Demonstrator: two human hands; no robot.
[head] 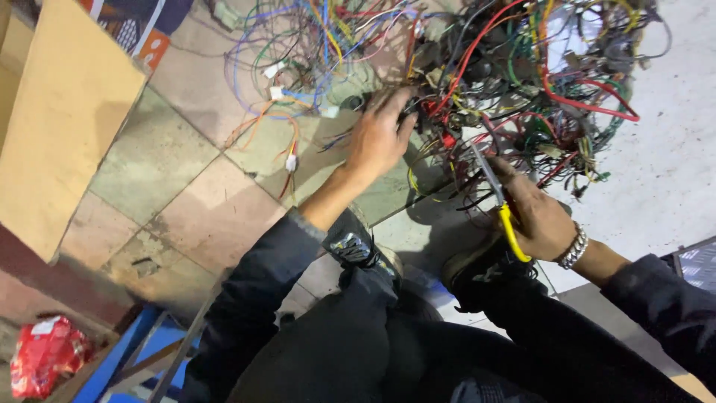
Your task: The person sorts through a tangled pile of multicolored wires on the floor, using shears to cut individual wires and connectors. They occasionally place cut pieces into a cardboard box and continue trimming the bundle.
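Observation:
A big tangle of coloured wires (507, 82) lies on the tiled floor in front of me. My left hand (379, 138) reaches into its near edge, fingers spread and pressing on the wires; whether it grips any is unclear. My right hand (538, 216), with a metal bracelet at the wrist, is closed around a pair of scissors with yellow handles (507, 216). The scissor blades (486, 172) point up into the wires. My dark-clad knees and shoes (358, 246) sit below the hands.
A flat cardboard sheet (60, 119) leans at the left. Loose wires with white connectors (287, 127) trail left of the pile. A red crumpled bag (41, 354) and a blue frame (127, 351) sit at lower left. Pale concrete floor (664, 172) lies to the right.

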